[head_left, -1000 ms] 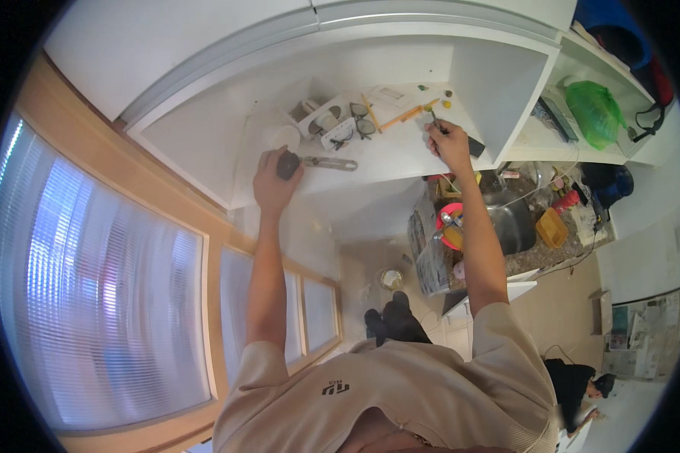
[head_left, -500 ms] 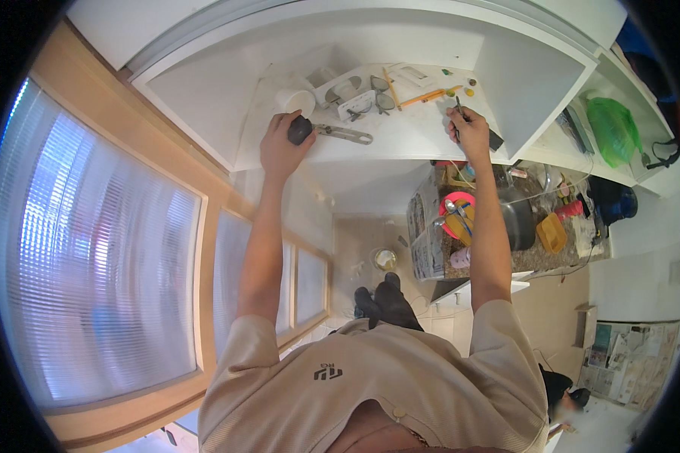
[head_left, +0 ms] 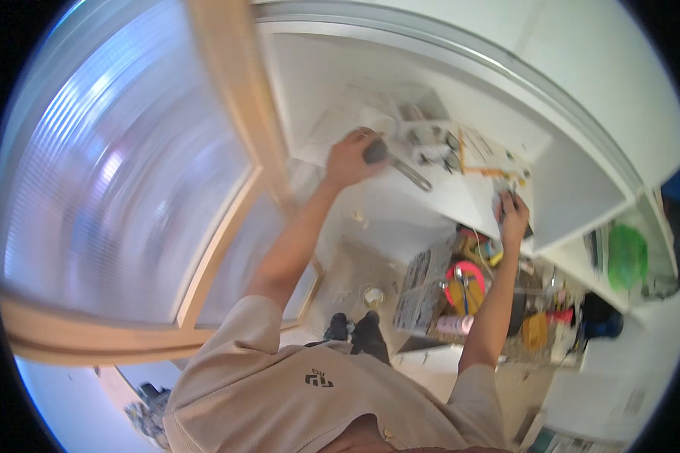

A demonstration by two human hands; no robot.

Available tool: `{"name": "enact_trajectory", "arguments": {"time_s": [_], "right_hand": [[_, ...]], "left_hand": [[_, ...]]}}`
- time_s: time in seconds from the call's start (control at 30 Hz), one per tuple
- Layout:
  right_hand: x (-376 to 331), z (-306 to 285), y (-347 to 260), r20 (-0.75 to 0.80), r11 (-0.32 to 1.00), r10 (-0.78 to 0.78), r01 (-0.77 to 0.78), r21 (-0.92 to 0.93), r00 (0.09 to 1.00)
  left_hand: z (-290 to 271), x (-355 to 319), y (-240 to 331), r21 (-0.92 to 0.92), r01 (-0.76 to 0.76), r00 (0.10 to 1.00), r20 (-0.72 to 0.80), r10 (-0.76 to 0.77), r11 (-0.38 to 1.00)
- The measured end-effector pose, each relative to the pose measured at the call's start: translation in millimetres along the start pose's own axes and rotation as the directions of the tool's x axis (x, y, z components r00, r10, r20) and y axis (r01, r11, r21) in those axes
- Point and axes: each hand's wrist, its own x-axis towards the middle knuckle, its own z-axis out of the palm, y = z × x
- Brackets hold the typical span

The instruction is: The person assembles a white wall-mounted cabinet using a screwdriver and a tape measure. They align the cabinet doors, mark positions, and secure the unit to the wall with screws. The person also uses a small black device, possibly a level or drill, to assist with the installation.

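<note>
My left hand (head_left: 353, 160) curls round a dark rounded object (head_left: 375, 152) over the white shelf (head_left: 461, 198); its exact kind is unclear. Beside that hand lies a flat grey metal tool (head_left: 412, 176) with a slotted end. Farther right, my right hand (head_left: 513, 217) is closed, fingers pinched around something thin and dark that blur largely hides. A dark block shows partly beside it. Between my hands, toward the back, are eyeglasses (head_left: 434, 155) and orange pencils (head_left: 485, 172).
Wood-framed ribbed glass panels (head_left: 121, 174) stand close on my left. Below the shelf at right, a cluttered counter holds a pink-rimmed dish (head_left: 452, 296) with spoons and a yellow container (head_left: 536, 332). A green plastic bag (head_left: 627, 257) sits in the right-hand cubby.
The whole view has tilted and shifted, so the shelf and both hands appear farther right. Both hands remain closed at about the same shelf spots, and the picture is blurrier.
</note>
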Motion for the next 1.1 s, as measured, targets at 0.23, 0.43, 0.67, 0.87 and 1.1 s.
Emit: {"name": "enact_trajectory", "arguments": {"time_s": [0.23,0.43,0.67,0.87,1.1], "right_hand": [[4,-5,10,0.025,0.998,0.026,-0.028,0.065,0.999],[3,4,2,0.015,0.997,0.052,-0.053,0.058,0.999],[9,-4,13,0.056,0.999,-0.031,0.033,-0.022,0.998],[7,3,11,0.038,0.997,-0.014,0.017,-0.076,0.999],[6,2,14,0.033,0.993,-0.028,0.031,-0.114,0.999]], "left_hand": [[-9,1,4,0.009,0.018,0.995,0.094,-0.019,1.0],[0,-3,-13,-0.027,-0.035,0.997,0.069,0.037,0.999],[3,-5,-15,-0.088,-0.049,0.995,0.085,0.056,0.995],[-1,-8,-19,-0.025,-0.093,0.994,0.047,0.094,0.995],[-6,-9,-17,-0.031,-0.113,0.993,0.014,0.113,0.993]]}}
